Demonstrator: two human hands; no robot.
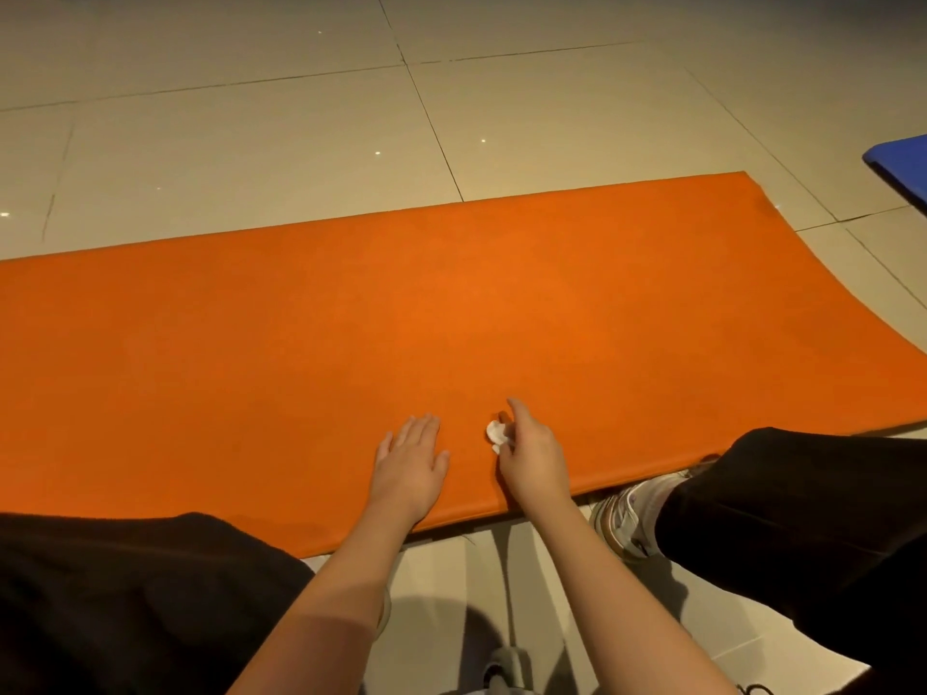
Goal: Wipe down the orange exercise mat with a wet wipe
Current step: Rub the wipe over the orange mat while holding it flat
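Observation:
The orange exercise mat (451, 318) lies flat on the tiled floor and runs off the left edge of the view. Near its front edge my left hand (410, 466) rests flat on the mat with straight fingers. Just to the right, my right hand (531, 456) holds a small crumpled white wet wipe (496, 434) against the mat, its fingers curled round the wipe.
Beige floor tiles (301, 117) surround the mat. A blue mat's corner (903, 163) shows at the right edge. My knees in dark trousers (125, 594) flank my arms, and a white sneaker (627, 519) sits at the mat's front edge.

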